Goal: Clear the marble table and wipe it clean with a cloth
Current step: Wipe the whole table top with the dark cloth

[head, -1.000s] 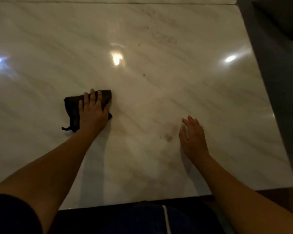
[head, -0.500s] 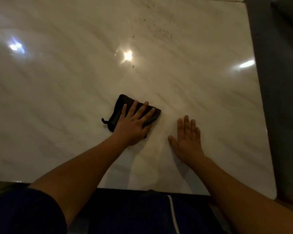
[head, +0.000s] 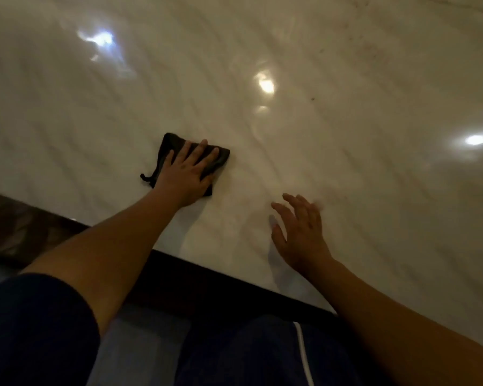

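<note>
**Table** (head: pixel 346 151): pale marble w/ grey veining, glossy. Fills the upper and right parts of the frame. Near edge runs diagonally from mid-left to lower right, w/ a dark rim (head: pixel 207 277) below it. Three light reflections (head: pixel 265 84) on the surface: upper left, upper centre, right edge. One small dark speck (head: pixel 313 98) sits just right of the centre reflection. Faint marks toward the upper right are too blurred to identify.

**Cloth** (head: pixel 173 142): dark, folded to a rough square, lying flat on the table at centre-left of the frame, close to the near edge. A short cord (head: pixel 145 177) trails from its lower left corner.

**Left hand** (head: pixel 187 174): palm down on top of the cloth, covering most of it. Grip: fingers straight, slightly spread, pressing flat. No pinch, nothing curled round the fabric. Cloth corners show past the fingertips at top and right.

**Right hand** (head: pixel 301 232): lower centre-right of the frame, over bare marble, apart from the cloth and the left hand. Grip: fingers spread and loosely bent, holding nothing. Fingertips are blurred, so contact w/ the table cannot be confirmed.

**Person:** both forearms bare. Dark blue sleeve (head: pixel 34 330) at lower left. Dark trousers (head: pixel 262 358) w/ a white stripe at bottom centre.

**Floor** (head: pixel 17 224): dark, patterned, visible at mid-left beyond the table edge.
</note>
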